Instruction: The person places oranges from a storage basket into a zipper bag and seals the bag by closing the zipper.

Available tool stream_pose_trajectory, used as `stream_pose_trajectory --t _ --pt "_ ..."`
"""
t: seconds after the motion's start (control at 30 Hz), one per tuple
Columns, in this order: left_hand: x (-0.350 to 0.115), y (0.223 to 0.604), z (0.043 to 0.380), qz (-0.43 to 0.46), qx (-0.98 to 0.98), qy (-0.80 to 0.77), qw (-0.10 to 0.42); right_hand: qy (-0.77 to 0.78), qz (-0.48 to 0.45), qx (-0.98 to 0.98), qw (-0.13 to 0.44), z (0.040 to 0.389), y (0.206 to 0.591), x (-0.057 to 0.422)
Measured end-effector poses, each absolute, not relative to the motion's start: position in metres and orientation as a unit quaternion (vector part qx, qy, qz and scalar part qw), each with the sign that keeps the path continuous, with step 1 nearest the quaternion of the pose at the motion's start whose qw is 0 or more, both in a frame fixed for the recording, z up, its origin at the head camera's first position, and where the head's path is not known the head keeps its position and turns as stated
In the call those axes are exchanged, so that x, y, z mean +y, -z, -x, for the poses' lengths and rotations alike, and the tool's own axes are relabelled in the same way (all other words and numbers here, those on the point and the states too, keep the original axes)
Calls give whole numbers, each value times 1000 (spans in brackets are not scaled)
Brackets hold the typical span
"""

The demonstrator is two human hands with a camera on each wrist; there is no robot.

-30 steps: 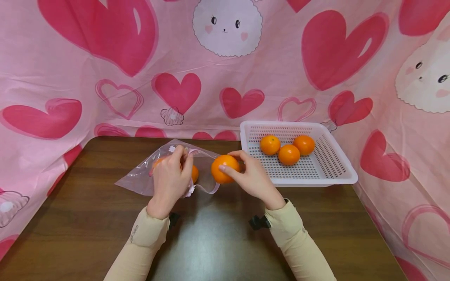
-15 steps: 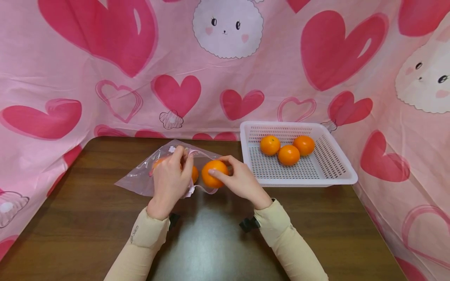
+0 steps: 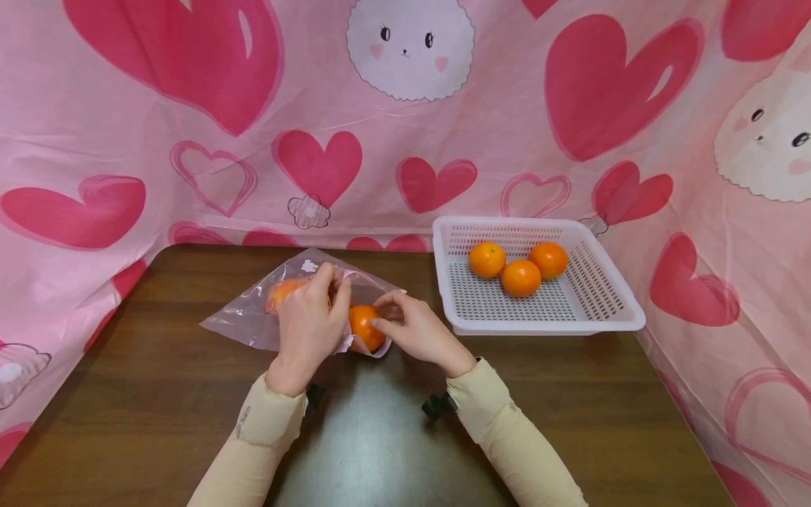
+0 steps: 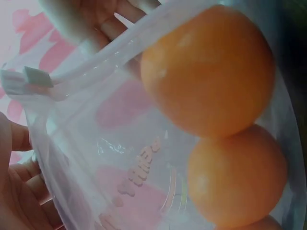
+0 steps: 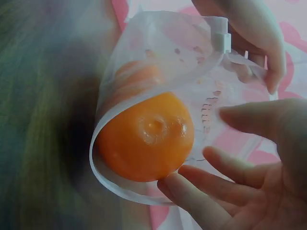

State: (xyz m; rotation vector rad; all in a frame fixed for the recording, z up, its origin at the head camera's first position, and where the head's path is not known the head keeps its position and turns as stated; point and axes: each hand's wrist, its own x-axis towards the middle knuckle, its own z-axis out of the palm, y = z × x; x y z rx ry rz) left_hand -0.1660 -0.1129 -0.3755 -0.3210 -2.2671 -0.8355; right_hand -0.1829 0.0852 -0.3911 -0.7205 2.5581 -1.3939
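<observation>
A clear plastic zip bag [image 3: 243, 325] lies on the table, its mouth facing right. My left hand [image 3: 309, 320] pinches the upper edge of that mouth. Just inside the opening sits an orange [image 5: 148, 139], partly covered by the film. Behind it, in the left wrist view, a second orange [image 4: 237, 177] touches it, and part of another shows at the bottom. My right hand [image 3: 418, 329] is at the mouth, fingers spread and loosely bent. In the right wrist view its fingertips [image 5: 170, 184] are right at the orange's edge, while the thumb is apart from it.
To the right stands a white slotted plastic basket [image 3: 538, 327] holding three oranges [image 3: 521, 278]. The dark wooden table [image 3: 355, 436] ends at the back and sides against pink heart-print cloth [image 3: 500, 134]. A pale zip slider [image 5: 221, 42] sits on the bag's rim.
My right hand has carried the orange leftward into the bag's mouth, and its grip has loosened. My left hand keeps its pinch on the bag, nearly unmoved.
</observation>
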Motion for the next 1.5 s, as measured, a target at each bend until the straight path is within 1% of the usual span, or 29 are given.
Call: stream_pose_trajectory --t 0.17,0.27,0.43,0.57,0.63,0.7,0.83,1.0,1.3,1.5 --pt "-110 378 165 128 -876 312 344 470 280 832 89 185 401 79" --pt "-107 379 164 137 -877 304 346 475 278 831 82 186 405 71" --pt "-103 380 162 143 -878 301 344 476 273 835 50 189 413 57" --pt "-102 381 160 141 -879 299 342 461 272 844 12 191 422 46" --pt "-102 382 160 142 -880 298 341 444 278 852 -8 192 425 43" --pt "-103 382 160 141 -880 299 340 429 294 854 -16 193 426 41" --pt "-104 381 160 140 -881 304 334 402 330 854 4 195 425 42" --pt "-105 381 161 139 -881 306 334 405 340 848 38 197 423 45" --pt "-106 380 163 129 -880 300 344 405 343 847 27 198 415 56" --pt "-107 378 165 128 -878 306 345 426 340 837 41 198 408 64"
